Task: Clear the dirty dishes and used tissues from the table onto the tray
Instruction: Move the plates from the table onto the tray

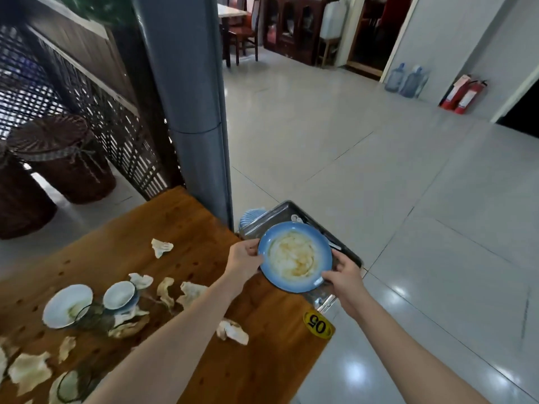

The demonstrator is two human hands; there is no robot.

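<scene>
A blue plate (294, 256) smeared with brown sauce hangs over the metal tray (280, 212) at the table's right end. My left hand (243, 258) grips the plate's left rim and my right hand (345, 275) grips its lower right rim. On the wooden table (180, 223) lie several crumpled used tissues (161, 247), a white bowl (67, 306) and a small white cup (119, 294). Another dish (68, 386) sits at the bottom left edge, partly cut off.
A grey pillar (192, 112) rises just behind the table and tray. A ribbed blue dish (250, 215) sits beside the tray's far left corner. A yellow "05" tag (318, 326) marks the table's corner. Tiled floor spreads to the right; wicker baskets (64, 158) stand at left.
</scene>
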